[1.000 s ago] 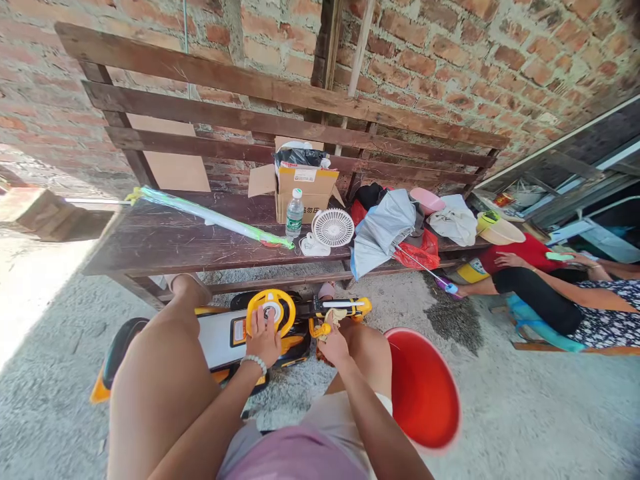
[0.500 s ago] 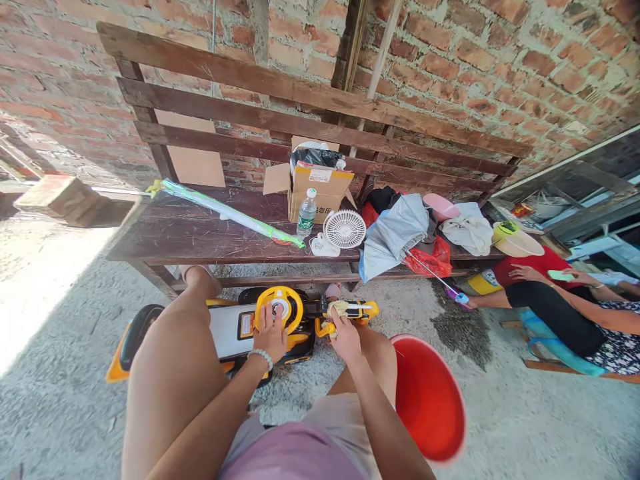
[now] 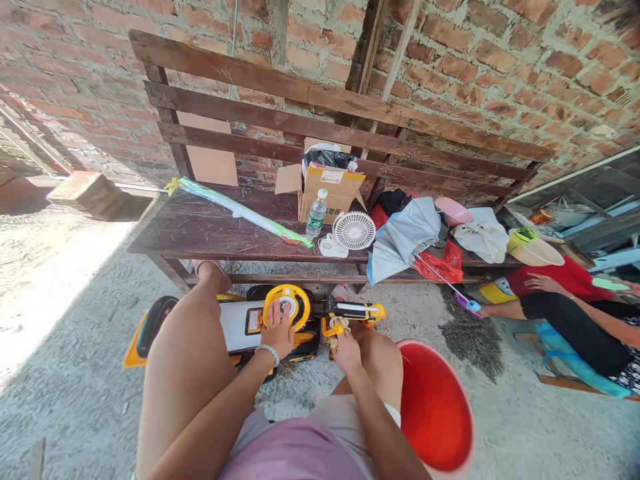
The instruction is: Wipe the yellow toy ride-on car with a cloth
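A yellow, black and white ride-on toy car (image 3: 245,327) stands on the concrete floor between my knees. My left hand (image 3: 277,331) rests on the hub of its yellow steering wheel (image 3: 280,307), fingers spread over the wheel. My right hand (image 3: 346,350) pinches a small crumpled tan scrap (image 3: 337,328). Just beyond it lies a yellow and black handle-like part (image 3: 353,310) of the toy. My thighs hide the toy's near side.
A red plastic basin (image 3: 435,407) sits by my right leg. Ahead stands a slatted wooden bench (image 3: 165,243) holding a cardboard box (image 3: 333,190), water bottle (image 3: 316,213), white fan (image 3: 354,230) and grey umbrella (image 3: 404,240). A seated person (image 3: 565,313) is at the right.
The whole scene has shifted right and slightly down in view. My hands stay on the toy, with the right hand and tan scrap moved little relative to it.
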### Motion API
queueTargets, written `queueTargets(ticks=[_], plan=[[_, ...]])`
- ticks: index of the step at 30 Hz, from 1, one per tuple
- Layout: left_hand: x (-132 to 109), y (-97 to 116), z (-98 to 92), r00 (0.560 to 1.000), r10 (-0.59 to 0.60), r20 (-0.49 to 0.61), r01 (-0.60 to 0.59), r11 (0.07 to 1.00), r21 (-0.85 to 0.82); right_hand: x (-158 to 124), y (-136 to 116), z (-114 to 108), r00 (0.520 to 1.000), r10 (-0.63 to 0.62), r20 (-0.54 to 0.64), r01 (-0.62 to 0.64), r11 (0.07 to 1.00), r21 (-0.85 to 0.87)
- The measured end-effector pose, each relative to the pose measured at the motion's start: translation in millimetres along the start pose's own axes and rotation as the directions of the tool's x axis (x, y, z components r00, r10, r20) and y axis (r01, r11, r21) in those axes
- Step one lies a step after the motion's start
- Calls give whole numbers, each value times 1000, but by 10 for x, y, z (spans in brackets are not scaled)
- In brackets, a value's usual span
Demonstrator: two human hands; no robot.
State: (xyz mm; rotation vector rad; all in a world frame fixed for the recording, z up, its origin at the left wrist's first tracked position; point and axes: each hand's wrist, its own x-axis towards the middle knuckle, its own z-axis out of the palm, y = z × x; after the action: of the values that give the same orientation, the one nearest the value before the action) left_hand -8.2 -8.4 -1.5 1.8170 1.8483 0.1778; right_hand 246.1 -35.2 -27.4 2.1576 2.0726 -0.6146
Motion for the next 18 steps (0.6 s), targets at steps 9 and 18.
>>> queueTargets(ticks=[9,18], plan=[[-34,59,-72,1000,-18,14,18,999,29,228,241,-282,993,-111,46,105,987,124],[0,22,24,1000,-12,-21,12,1000,10,167,367,-236,963,235,-131,-176,919,353]])
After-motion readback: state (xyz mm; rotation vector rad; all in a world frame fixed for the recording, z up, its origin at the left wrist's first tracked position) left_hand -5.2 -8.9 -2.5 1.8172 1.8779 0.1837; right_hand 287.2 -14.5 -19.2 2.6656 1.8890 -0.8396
